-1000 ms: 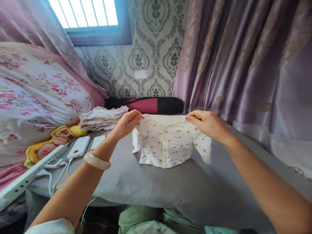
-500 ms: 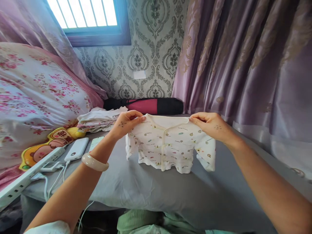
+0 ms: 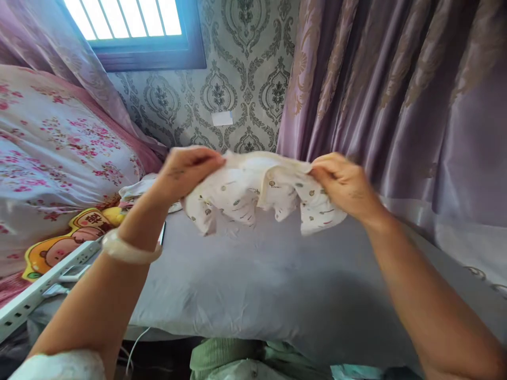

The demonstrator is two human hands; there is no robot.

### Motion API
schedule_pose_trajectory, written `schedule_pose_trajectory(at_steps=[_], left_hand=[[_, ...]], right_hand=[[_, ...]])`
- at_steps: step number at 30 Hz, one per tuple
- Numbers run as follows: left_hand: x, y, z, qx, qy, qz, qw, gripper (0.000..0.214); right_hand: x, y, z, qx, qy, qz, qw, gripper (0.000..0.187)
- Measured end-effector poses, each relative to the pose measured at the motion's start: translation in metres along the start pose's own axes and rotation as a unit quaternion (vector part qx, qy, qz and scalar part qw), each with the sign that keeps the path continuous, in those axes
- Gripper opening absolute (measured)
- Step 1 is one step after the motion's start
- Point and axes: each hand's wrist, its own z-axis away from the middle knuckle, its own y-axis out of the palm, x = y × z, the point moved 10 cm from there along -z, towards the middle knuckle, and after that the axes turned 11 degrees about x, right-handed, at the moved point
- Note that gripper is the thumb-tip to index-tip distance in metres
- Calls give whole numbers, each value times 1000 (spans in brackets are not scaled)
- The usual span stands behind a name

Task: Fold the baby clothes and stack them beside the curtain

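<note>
A small white baby shirt (image 3: 237, 192) with tiny printed figures is stretched between my two hands, lifted above the grey sheet (image 3: 222, 279). My left hand (image 3: 190, 171) pinches it at one shoulder beside the neckline. At the opposite shoulder my right hand (image 3: 343, 182) grips the cloth between thumb and fingers. The shirt's lower part is bunched and swinging, its front edge partly folded over, and motion blurs it. Both sleeves hang down near my wrists.
A stack of folded clothes (image 3: 137, 187) lies behind my left arm. At the left are a white power strip (image 3: 43, 282) with plugs and a yellow cartoon cushion (image 3: 59, 248). Floral bedding (image 3: 71, 142) rises behind them. Purple curtains (image 3: 380, 105) hang at the right.
Both hands have risen and moved away from me with the shirt. Its body, hanging flat before, is now bunched and swung up off the sheet.
</note>
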Motion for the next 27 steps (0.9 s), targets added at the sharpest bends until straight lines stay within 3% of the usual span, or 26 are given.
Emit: schedule_pose_trajectory(at_steps=[1,2,5,9,13,18,23,27], left_hand=[[8,11,-3,38,-16,-16,999,29],[16,12,-4,27,-27,-26,999,30],[34,2,-2,-76,-36,-23,996,33],[52,26,-12,-6,-50,-24,998,31],[61,23,-17,-53,-54,-48,996,34],[65,39,-24,-10,-37,-90,995,31],[78,47,-23,10,-71,-122,990,33],[65,42,-13,-8,-33,-170,985,26]], right_hand=[[-2,9,-3,28,-3,-3,1000,40],[-6,13,-5,30,7,-1,1000,41],[-20,5,-6,-48,51,21,997,39],[-30,26,-14,17,47,1,999,41],[-52,25,-15,-43,73,-13,996,39],[-84,42,-14,-27,161,-52,985,46],[-78,45,-16,-47,168,5,985,47],[-51,45,-11,-66,101,65,991,44]])
